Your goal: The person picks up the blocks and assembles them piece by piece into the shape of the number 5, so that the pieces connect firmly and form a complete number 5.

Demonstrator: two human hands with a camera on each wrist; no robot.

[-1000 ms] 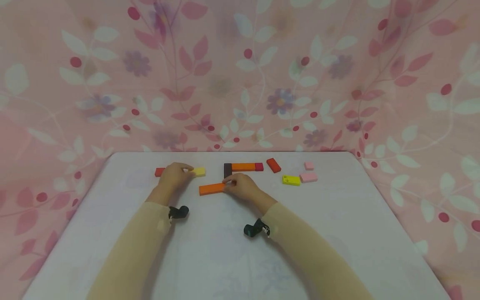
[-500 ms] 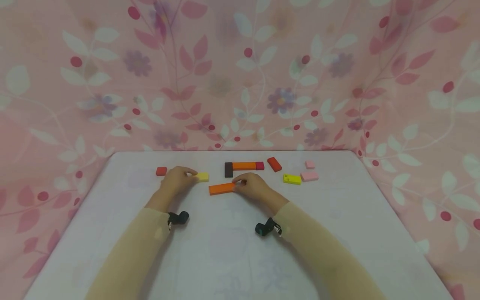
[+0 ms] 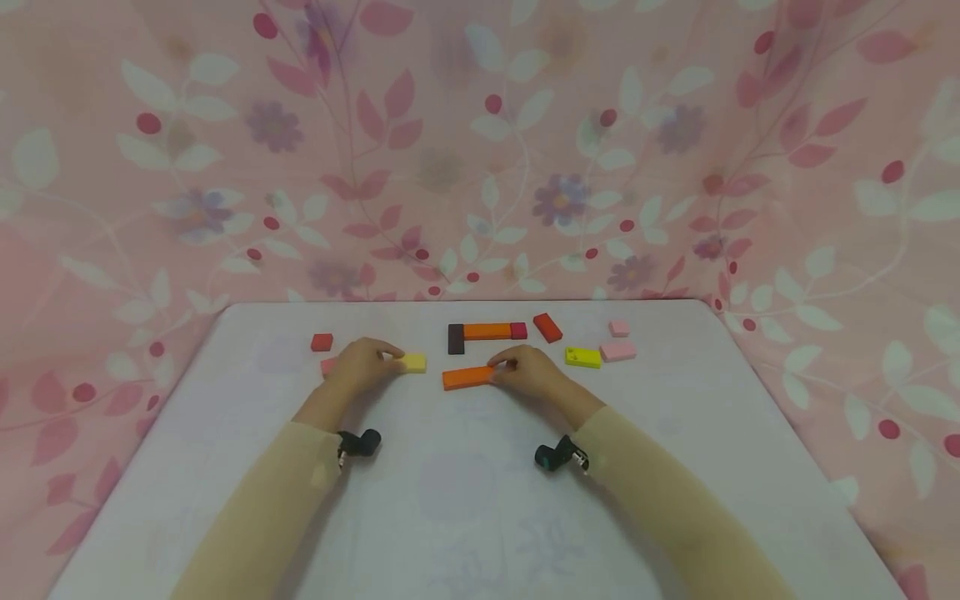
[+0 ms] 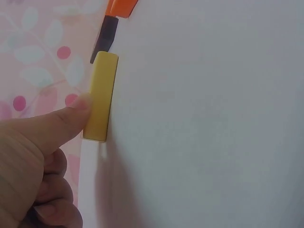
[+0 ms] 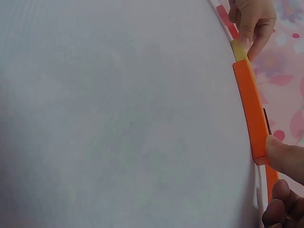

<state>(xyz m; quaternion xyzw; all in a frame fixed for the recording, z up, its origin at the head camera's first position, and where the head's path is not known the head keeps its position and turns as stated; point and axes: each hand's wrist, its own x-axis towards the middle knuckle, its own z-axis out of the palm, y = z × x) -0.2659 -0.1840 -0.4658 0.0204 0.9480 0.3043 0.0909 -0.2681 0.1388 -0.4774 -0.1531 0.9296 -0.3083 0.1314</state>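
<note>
My left hand (image 3: pixel 363 365) pinches a pale yellow rectangular block (image 3: pixel 414 363) by its left end. In the left wrist view the thumb lies along the side of that yellow block (image 4: pixel 100 97), and the other fingers are curled below. To the right, my right hand (image 3: pixel 527 372) holds a long orange block (image 3: pixel 467 378) at its right end between thumb and fingers. A gap separates the two held blocks in the head view. The right wrist view shows the thumb on one end of the orange block (image 5: pixel 251 111); the fingers behind it are hidden.
Behind the hands lie a dark brown block (image 3: pixel 456 339), another orange block (image 3: pixel 487 332) and a crimson block (image 3: pixel 519 331) in contact. A red block (image 3: pixel 547 327), a bright yellow block (image 3: pixel 582 357) and pink blocks (image 3: pixel 618 352) lie right. Reddish blocks (image 3: pixel 322 342) lie left on the white table (image 3: pixel 450 500).
My right hand has slid the orange block to the right. My left hand has moved the yellow block rightward and slightly nearer, uncovering a pinkish block at the left.
</note>
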